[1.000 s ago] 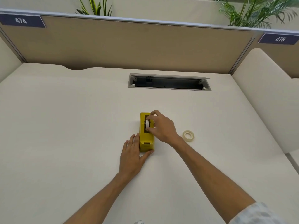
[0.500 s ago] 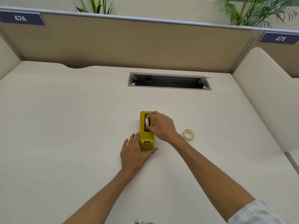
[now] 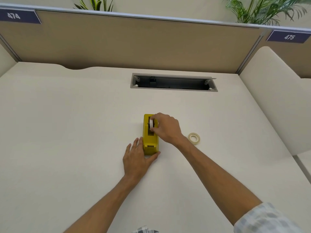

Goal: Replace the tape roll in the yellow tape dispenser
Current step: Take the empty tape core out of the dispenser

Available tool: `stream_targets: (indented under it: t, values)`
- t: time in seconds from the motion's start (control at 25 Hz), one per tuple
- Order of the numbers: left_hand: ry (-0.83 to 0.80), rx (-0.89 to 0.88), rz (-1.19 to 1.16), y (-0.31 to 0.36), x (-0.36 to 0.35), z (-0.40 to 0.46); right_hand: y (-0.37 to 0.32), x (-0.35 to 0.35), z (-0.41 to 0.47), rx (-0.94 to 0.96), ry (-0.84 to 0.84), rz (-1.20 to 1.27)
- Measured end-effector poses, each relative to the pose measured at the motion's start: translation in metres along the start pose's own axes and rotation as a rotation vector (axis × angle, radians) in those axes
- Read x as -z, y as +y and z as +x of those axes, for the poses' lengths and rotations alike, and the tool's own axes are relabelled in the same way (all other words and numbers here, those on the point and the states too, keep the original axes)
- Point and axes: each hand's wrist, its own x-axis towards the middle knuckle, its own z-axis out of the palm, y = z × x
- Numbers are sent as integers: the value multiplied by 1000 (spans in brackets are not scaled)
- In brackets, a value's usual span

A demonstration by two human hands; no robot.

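Note:
The yellow tape dispenser (image 3: pixel 149 142) stands on the cream desk (image 3: pixel 67 132), its cutter end toward me. My left hand (image 3: pixel 137 157) lies flat against its left side, thumb wrapped round the near end, bracing it. My right hand (image 3: pixel 165 127) reaches over the top slot and pinches a white tape roll (image 3: pixel 151 123) that sits upright in the dispenser's well, on a dark hub. A second, cream tape roll (image 3: pixel 194 138) lies flat on the desk to the right of my right wrist.
A rectangular cable opening (image 3: pixel 173 83) is cut into the desk behind the dispenser. A tan partition (image 3: pixel 134 42) closes the back, a cream side panel (image 3: pixel 276 101) the right. Plants stand beyond the partition.
The view has shifted slightly. My left hand has closed in around the dispenser's near end. My right hand still holds the white roll at the slot.

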Motion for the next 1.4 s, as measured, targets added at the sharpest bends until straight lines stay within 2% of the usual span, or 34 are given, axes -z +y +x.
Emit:
stream_targets:
  t: [0.24,0.48,0.72,0.8,1.0,1.2,1.4]
  values:
    - [-105,53,-92,-3,3,-1,0,1,-6,-13,46,97]
    - [-145,-47,-336,-23,15,-10,0,10,-11,-10,82,271]
    - [95,-101,-541,-7,51,-2,-6,15,-28,-28,115,502]
    - [117,-117,-665,6,65,3,-11,16,-36,-14,122,559]
    - [-114,-47,-1012,20,75,14,-19,17,-55,21,137,668]
    - [-118,12,-1079,16,72,12,-20,20,-66,23,134,657]
    - [-112,-27,-1042,13,78,7,-15,23,-75,27,158,575]
